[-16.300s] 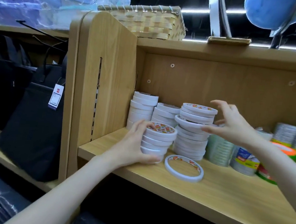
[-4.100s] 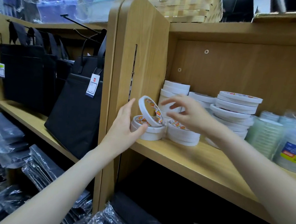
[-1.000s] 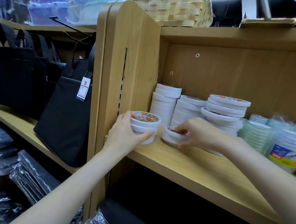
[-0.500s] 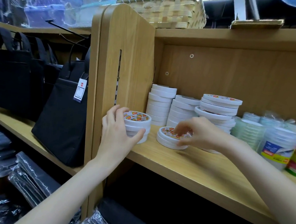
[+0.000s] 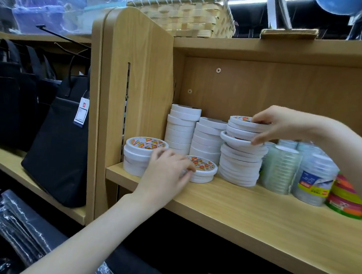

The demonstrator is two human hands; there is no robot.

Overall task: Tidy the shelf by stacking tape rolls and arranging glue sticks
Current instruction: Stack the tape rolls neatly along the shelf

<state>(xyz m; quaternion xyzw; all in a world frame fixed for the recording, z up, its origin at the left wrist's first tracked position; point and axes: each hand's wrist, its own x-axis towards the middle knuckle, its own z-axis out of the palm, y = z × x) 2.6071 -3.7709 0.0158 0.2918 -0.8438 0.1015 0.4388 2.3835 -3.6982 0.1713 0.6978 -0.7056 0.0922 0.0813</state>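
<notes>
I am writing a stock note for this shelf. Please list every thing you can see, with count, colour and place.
white tape stacks: five, white, left end of shelf; two short in front, three tall behind
clear tape packs: at least two, clear, right of the white stacks
bright rolls: one pile, green, orange and pink, far right
shelf: one, light wood
basket: one, woven tan, on top
bags: several, black, hanging left
left hand: touching the short front stack
right hand: gripping top rolls of the tall right stack

Your left hand [image 5: 168,171] sits between two short stacks of white tape rolls [image 5: 144,155]; your right hand [image 5: 280,124] grips the tall, crooked stack's [image 5: 241,156] top.
</notes>
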